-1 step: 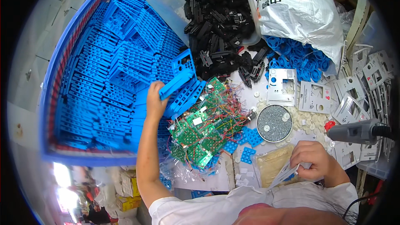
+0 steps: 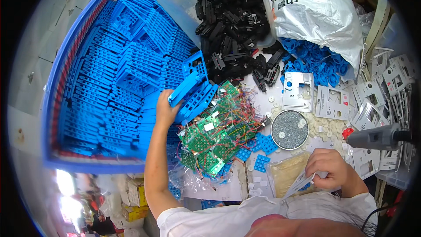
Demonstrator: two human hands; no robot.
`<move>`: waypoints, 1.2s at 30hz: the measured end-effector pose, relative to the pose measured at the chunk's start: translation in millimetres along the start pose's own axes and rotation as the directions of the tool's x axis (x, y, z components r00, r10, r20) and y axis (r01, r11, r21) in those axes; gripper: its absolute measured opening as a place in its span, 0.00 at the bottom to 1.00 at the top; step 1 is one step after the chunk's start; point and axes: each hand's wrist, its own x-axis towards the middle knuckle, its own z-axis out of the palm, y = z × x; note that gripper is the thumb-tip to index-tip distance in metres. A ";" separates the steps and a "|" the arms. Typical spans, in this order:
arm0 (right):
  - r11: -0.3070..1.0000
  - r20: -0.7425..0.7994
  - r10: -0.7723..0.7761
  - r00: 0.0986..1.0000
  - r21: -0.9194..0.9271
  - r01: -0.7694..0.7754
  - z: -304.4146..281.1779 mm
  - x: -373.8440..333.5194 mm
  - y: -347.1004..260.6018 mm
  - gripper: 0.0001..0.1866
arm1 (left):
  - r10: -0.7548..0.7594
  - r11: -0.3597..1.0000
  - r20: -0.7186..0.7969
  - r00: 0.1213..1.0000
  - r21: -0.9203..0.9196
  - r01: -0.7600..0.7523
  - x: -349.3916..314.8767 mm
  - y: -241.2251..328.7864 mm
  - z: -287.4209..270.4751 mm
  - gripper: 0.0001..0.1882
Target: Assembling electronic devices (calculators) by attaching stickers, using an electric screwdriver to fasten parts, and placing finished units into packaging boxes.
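My left hand (image 2: 165, 109) is closed around the lower end of a blue plastic casing (image 2: 184, 88), which is tilted up at the right edge of the large blue-rimmed bin (image 2: 87, 167). More blue casings (image 2: 140, 63) fill that bin in stacked rows. Lower right, close to my body, the fingers of my right hand (image 2: 326, 169) pinch the end of some thin white panels (image 2: 299, 183), seen nearly edge-on. Just left of them lies a clear bag (image 2: 287, 173) with a tan slab-like content. Green circuit boards (image 2: 212, 138) with coloured wires are heaped right of my left forearm.
Behind the boards stands a clear tub (image 2: 173, 6) of black plastic parts (image 2: 232, 22). A white sack (image 2: 315, 11) spills blue rings (image 2: 315, 63). A round dish (image 2: 289, 130) of grey granules, white printed panels (image 2: 332, 102) and a grey power screwdriver (image 2: 372, 138) are on the right.
The blue casing in my left hand has tipped slightly more upright, and that hand has shifted a little. My right hand keeps its place with the white panels.
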 end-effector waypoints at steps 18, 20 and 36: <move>1.000 -0.010 0.009 1.000 -0.002 -0.009 18.2 14.9 3.0 0.11 | -0.241 0.331 0.125 0.963 0.943 -0.040 160.1 -9.1 -149.3 0.69; 1.000 -0.030 0.017 0.999 -0.006 -0.017 18.6 15.5 4.9 0.12 | -0.282 0.211 0.263 0.923 0.955 -0.207 173.7 -7.0 -143.7 0.70; 0.997 -0.067 -0.072 0.995 0.029 0.074 13.7 0.2 1.3 0.12 | -0.230 0.294 0.243 0.942 0.940 -0.171 97.7 4.0 -160.7 0.62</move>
